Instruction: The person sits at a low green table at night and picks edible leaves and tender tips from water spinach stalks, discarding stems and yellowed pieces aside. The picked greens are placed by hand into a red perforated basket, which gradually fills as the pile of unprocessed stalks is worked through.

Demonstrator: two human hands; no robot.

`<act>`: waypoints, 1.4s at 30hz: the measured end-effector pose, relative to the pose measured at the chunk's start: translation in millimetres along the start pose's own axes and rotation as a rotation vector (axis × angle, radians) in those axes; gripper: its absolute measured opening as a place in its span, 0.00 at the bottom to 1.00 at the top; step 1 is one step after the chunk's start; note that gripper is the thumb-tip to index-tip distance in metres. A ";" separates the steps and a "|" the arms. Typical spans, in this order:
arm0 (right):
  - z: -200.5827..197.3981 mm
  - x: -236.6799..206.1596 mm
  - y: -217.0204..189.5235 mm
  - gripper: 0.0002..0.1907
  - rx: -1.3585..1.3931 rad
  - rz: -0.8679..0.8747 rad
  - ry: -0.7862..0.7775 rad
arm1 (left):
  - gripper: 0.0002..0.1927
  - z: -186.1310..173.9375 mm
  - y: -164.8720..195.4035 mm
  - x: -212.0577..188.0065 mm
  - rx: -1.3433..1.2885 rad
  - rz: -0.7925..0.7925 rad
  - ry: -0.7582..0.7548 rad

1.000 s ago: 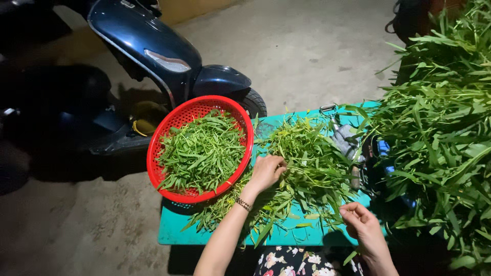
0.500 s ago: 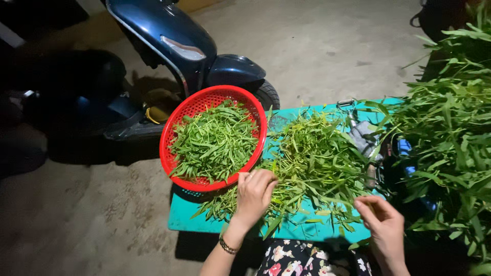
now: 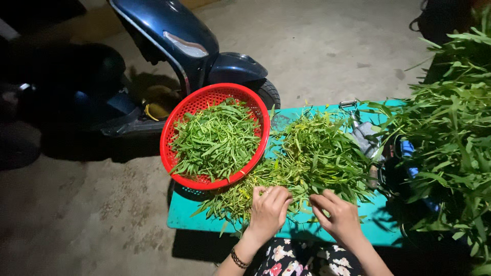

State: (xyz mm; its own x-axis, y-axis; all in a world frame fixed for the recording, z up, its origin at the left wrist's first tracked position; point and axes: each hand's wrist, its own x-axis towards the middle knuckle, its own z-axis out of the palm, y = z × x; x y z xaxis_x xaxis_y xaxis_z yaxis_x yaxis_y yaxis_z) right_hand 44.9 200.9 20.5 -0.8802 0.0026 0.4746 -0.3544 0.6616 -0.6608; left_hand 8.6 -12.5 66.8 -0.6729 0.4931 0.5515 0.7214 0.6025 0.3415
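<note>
Dark blue scooter [image 3: 189, 48], upper left; teal tabletop [image 3: 184, 217], centre; red basket [image 3: 176, 125] of trimmed greens. At lower centre my left hand [image 3: 268, 209] and right hand [image 3: 337, 217] rest on the loose pile of greens [image 3: 317, 153], fingers curled around stems.

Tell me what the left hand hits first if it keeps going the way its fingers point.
The left hand points up-frame; it would likely first meet the loose greens on the teal table, beside the red basket.
</note>
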 end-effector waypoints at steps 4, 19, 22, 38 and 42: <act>30.0 -15.7 49.8 0.06 0.691 0.390 -0.016 | 0.04 15.1 -8.3 -15.3 0.002 0.025 -0.149; 39.5 -24.3 32.4 0.09 0.168 0.279 -0.171 | 0.03 28.4 -25.3 -34.1 -0.035 -0.096 -0.193; 47.8 -30.6 39.2 0.07 0.301 0.236 -0.023 | 0.04 39.6 -30.7 -49.9 -0.051 -0.081 -0.287; 7.2 -35.4 88.9 0.11 1.334 0.891 0.141 | 0.14 25.2 -45.8 -42.1 -0.038 -0.258 -0.190; 7.5 -34.7 79.1 0.10 1.302 0.903 0.075 | 0.12 12.2 -8.3 -13.4 -0.306 -0.201 -0.130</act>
State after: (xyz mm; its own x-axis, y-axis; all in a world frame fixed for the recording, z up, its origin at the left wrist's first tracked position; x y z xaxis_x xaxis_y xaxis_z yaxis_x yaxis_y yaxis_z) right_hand 45.1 247.5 -52.6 -0.9391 0.0841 -0.3332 0.2031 -0.6462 -0.7356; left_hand 9.6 -16.4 47.3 -0.8068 0.4716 0.3559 0.5754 0.4901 0.6548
